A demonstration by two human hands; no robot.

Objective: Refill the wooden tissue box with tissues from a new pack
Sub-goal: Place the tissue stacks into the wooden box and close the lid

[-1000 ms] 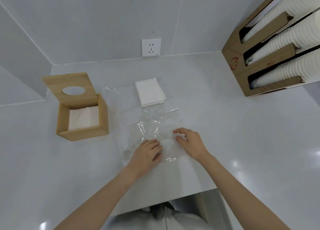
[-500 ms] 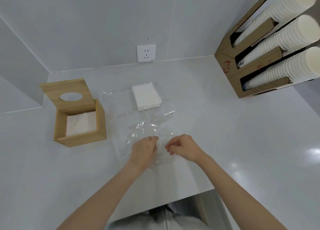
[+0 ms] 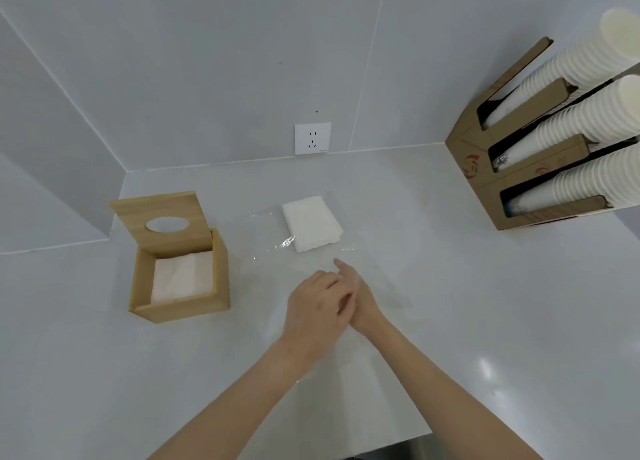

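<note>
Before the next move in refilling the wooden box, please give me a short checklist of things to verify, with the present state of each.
1. Lid of the wooden tissue box is open: ok, it stands tilted back.
2. Box has tissues inside: ok, a white stack shows, but how full cannot tell.
3. Loose tissue stack is free to pick up: ok, nothing lies on it.
4. Clear plastic wrapper is out of the way: not ok, it lies spread on the counter around the stack.
5. Left hand and right hand are free: cannot tell, they overlap above the wrapper.
</note>
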